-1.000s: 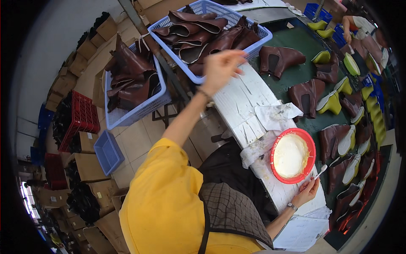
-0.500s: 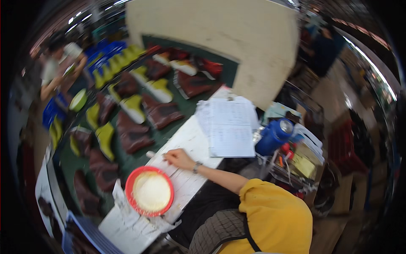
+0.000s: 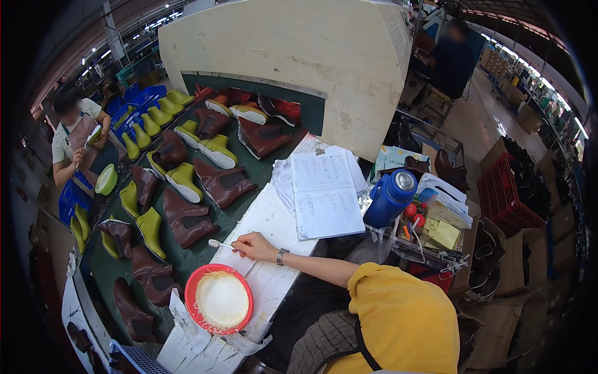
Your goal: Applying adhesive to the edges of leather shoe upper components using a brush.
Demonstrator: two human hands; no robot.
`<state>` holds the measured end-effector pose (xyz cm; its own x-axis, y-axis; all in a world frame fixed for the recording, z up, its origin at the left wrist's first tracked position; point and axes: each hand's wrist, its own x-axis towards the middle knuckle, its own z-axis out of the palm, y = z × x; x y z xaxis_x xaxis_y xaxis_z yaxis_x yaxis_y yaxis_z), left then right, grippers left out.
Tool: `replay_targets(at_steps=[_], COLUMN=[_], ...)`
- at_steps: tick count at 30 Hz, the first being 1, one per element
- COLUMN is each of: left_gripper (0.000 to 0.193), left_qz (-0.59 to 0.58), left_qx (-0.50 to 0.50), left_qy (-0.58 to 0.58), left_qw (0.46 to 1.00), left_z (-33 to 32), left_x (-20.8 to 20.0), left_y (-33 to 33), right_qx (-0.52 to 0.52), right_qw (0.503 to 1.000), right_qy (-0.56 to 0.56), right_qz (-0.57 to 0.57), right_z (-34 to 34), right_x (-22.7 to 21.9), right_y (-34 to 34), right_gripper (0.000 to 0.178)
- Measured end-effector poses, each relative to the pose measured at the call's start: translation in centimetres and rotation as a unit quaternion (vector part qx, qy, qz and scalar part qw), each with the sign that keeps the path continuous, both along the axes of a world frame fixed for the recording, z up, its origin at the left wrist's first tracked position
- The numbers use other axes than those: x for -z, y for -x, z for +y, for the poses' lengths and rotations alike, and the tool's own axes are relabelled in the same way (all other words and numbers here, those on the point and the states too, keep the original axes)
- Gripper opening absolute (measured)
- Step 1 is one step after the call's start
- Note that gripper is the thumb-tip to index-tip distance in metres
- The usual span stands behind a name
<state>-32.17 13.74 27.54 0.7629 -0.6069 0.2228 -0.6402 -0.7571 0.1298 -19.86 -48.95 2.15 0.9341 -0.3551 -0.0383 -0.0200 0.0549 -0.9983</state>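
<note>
My right hand [image 3: 255, 247] is closed in a pinch on a small brush [image 3: 224, 244] with a thin handle and a whitish, coated head. The brush points left, over the edge of the white worktop [image 3: 261, 221]. Just below the hand, a red bowl [image 3: 248, 283] of creamy white paste stands on the worktop; its inner wall is crusted with the paste. Brown ankle boots [image 3: 187, 218] and lime-green shoe pieces with white soles [image 3: 218, 151] lie on the green conveyor belt [image 3: 230, 230] beyond. My left hand does not show.
Written sheets on a clipboard [image 3: 327, 199] lie beside a blue flask [image 3: 391, 198]. A cream machine housing [image 3: 280, 50] spans the belt's far end. Across the belt, a co-worker [image 3: 75, 134] handles a shoe near a green bowl [image 3: 106, 179]. A red crate [image 3: 507, 196] stands at right.
The view has shifted and sharpened. My right hand sits slightly lower in the picture, and the brush in its fingers now shows clearly.
</note>
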Motion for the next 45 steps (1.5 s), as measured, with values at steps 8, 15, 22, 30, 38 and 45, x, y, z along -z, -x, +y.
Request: replay_targets(at_steps=[8,15,22,30,38,45], left_gripper=[0.03,0.074,0.128,0.055,0.039,0.033], left_qz=[0.049,0.087,0.115,0.184,0.298,0.339], left_qx=[-0.023,-0.385,-0.562,-0.321,-0.174,-0.157], left_qy=[-0.043,0.345,0.187,0.441,0.263,0.398], left_qw=[0.998,0.852,0.797,0.818,0.901,0.838], left_z=[-3.3,-13.8,-19.8,-17.8,-24.3,-24.9], left_x=[17.7,18.1,18.0,13.8,4.8,3.4], left_y=[-8.0,-13.0,-17.0,-13.7,-8.2,-7.3], right_qx=[-0.036,-0.124,-0.183,-0.133,-0.218,-0.212], right_qw=[0.998,0.903,0.731,0.816,0.905,0.859], right_qy=[-0.042,0.406,0.645,0.544,0.286,0.367], right_qz=[-0.027,-0.072,-0.124,-0.144,-0.227,-0.286], right_z=[1.8,-0.1,4.1,3.2,5.0,5.9], right_x=[1.6,-9.8,-10.8,-11.5,-14.5,-14.8], right_y=[-0.4,2.7,1.6,3.7,2.1,0.6], right_gripper=[0.021,0.015,0.012,0.01,0.017,0.018])
